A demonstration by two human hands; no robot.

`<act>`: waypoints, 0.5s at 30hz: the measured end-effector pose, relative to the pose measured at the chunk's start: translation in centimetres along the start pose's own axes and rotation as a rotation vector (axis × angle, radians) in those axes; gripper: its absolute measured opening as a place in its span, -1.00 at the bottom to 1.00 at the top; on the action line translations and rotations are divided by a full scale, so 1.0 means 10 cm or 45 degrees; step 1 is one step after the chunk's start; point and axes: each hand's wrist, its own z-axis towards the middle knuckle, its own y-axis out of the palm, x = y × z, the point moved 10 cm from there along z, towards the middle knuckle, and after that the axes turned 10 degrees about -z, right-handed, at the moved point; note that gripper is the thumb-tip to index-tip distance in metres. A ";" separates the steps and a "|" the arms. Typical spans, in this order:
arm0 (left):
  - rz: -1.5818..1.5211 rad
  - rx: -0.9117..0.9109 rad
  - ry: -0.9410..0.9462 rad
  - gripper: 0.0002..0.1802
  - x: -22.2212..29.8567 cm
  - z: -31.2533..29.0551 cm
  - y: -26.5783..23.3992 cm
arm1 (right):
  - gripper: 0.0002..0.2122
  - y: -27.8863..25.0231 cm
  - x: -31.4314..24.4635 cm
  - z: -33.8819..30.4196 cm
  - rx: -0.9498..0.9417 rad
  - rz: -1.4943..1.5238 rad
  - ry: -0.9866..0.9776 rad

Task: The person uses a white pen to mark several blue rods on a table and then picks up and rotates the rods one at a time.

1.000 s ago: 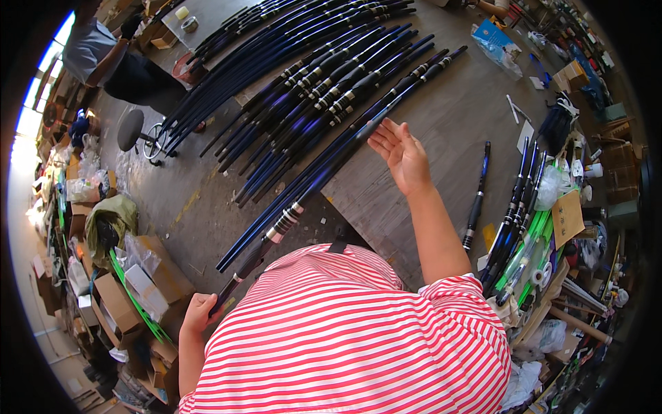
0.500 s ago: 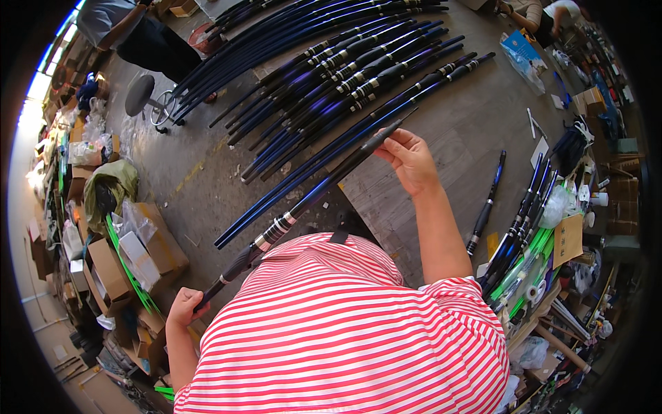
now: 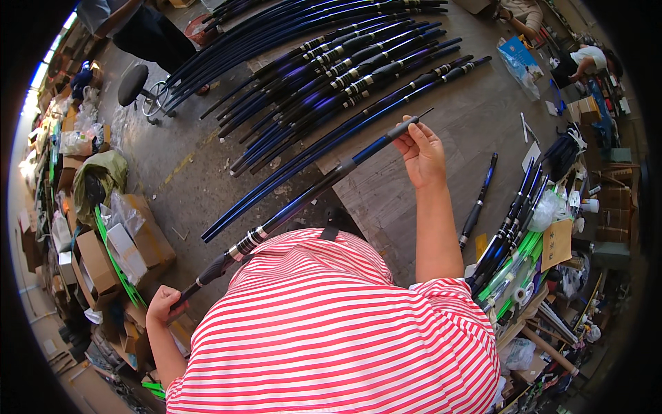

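A dark blue and black telescopic fishing rod [image 3: 295, 205] slants across in front of my body, from low left to upper right. My left hand [image 3: 163, 304] is closed round its black butt end, below the grip with silver rings. At the far end my right hand [image 3: 422, 156] pinches the rod near its thin tip, thumb and fingers together. A blue section shows between the black collar and my right fingers. Just beyond lie two long rods [image 3: 296, 169] on the table, near a large row of similar rods [image 3: 331, 76].
The grey table [image 3: 386, 200] ends at a corner near my waist. A short rod [image 3: 479, 200] and a bundle of rods [image 3: 510, 224] lie at right. Cardboard boxes [image 3: 96, 259] stand on the floor at left. A person [image 3: 148, 34] stands beyond a stool [image 3: 133, 85]; others are far right.
My right hand has moved slightly up and right with the tip, and a blue section now shows out of the rod. My left hand has shifted a little left and stays closed on the butt.
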 end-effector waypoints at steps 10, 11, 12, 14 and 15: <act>0.009 -0.013 0.029 -0.42 0.04 0.02 0.04 | -0.85 -0.02 0.00 0.00 -0.017 -0.137 -0.018; 0.008 -0.010 0.030 -0.42 0.02 0.02 0.03 | -0.85 -0.02 0.00 0.00 -0.011 -0.147 -0.018; 0.008 -0.007 0.032 -0.42 0.02 0.02 0.02 | -0.84 -0.02 -0.01 0.00 -0.007 -0.156 -0.019; 0.009 -0.005 0.026 -0.43 0.01 0.02 0.02 | -0.84 -0.03 -0.01 0.00 -0.003 -0.156 -0.025; 0.009 -0.003 0.023 -0.43 0.01 0.02 0.02 | -0.84 -0.04 -0.01 0.00 -0.002 -0.156 -0.027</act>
